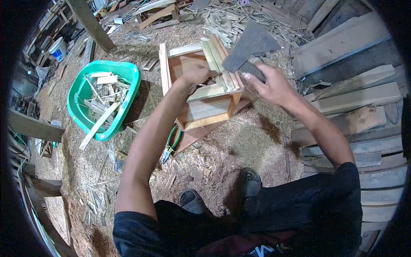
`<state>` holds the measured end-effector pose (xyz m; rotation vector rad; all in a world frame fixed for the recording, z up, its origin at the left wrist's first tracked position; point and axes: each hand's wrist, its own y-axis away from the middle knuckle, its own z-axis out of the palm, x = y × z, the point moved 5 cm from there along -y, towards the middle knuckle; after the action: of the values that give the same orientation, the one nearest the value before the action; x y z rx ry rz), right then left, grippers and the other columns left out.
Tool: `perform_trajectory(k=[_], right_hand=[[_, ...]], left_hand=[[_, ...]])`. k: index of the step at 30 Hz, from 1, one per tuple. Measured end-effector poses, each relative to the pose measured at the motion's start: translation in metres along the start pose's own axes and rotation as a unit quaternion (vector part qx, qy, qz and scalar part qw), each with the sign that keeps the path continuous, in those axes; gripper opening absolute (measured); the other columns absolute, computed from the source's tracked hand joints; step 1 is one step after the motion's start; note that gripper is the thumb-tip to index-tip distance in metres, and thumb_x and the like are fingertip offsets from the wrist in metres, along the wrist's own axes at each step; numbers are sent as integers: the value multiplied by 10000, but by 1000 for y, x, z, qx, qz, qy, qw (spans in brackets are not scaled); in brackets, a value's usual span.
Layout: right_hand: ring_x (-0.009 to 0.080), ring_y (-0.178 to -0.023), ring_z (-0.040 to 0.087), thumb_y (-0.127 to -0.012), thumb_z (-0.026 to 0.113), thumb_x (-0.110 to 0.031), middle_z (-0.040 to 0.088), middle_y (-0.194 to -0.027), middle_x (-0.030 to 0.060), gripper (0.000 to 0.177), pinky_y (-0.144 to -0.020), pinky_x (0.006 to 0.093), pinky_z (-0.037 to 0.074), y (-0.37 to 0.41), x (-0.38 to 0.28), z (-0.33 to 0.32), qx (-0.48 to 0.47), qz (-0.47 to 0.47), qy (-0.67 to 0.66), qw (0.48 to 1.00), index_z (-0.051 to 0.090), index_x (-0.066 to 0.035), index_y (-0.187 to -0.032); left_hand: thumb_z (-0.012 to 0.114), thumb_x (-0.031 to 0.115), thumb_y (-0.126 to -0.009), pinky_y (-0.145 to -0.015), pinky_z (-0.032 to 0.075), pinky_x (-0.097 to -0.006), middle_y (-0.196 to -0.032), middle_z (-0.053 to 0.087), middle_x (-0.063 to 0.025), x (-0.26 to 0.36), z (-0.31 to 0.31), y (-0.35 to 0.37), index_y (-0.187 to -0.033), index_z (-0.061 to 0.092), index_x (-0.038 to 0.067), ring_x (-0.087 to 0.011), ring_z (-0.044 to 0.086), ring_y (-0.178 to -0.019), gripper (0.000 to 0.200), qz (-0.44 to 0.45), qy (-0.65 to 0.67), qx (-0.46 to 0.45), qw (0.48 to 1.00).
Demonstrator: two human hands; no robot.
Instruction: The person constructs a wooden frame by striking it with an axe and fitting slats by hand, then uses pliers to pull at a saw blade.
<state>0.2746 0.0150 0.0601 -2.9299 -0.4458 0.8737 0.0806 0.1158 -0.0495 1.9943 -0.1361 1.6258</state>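
Observation:
My right hand (272, 83) grips a hatchet (251, 45), its dark, broad head raised above the right side of a wooden crate-like frame (205, 118). Narrow wooden slats (215, 60) lie side by side across the top of that frame. At the slats' left edge is my left hand (198, 76), its fingers closed together over the frame; what they pinch, if anything, is hidden. Pliers with green handles (172, 143) lie on the ground in front of the frame, by a flat reddish board (199, 136).
A green tub (136, 81) full of wood offcuts stands to the left. Stacked planks (351, 96) line the right side. Scrap strips (233, 21) are heaped behind the frame, and a wooden post (90, 25) rises at upper left. Sawdust covers the ground around my sandalled feet.

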Motion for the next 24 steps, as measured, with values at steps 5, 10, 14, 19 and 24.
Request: perform_trajectory(k=[5,10,14,19,24], right_hand=[[280,-670,660,-949,605,-309,658,-732,188,350,-627,420,510,5,6,14,4,-37,57,998,628,15,-1079],[256,-613,628,-941,619,-292,643,-703,150,308,-592,393,485,-2,4,7,-34,-42,51,997,645,-5,-1052],[237,-610,603,-939,627,-300,642,-709,136,314,-596,368,476,-8,0,-13,66,-48,30,996,645,-4,-1040],[406,-740,671,-924,610,-385,658,-768,256,410,-661,455,520,1,10,23,-43,-1,76,996,638,15,-1014],[267,-669,644,-956,597,-365,642,-731,182,389,-625,430,488,-6,13,8,-15,-38,86,995,623,13,-1042]], left_hand=[[695,180,-878,-655,450,-306,-836,658,-61,-5,-2,-6,-961,718,-30,-147,562,-712,227,2,5,-10,1000],[679,174,-886,-669,451,-303,-850,664,-57,-6,-1,-7,-962,727,-26,-150,558,-711,220,18,0,-5,1000],[683,162,-875,-673,451,-300,-850,665,-56,-4,-1,-5,-966,735,-18,-152,553,-708,209,23,-3,-9,1000],[714,173,-855,-619,429,-306,-809,653,-51,-6,-1,-7,-913,717,1,-148,545,-673,181,17,21,-12,1000],[765,210,-824,-562,398,-308,-736,624,-48,-12,-3,-16,-799,683,21,-137,531,-624,208,24,10,6,1000]])
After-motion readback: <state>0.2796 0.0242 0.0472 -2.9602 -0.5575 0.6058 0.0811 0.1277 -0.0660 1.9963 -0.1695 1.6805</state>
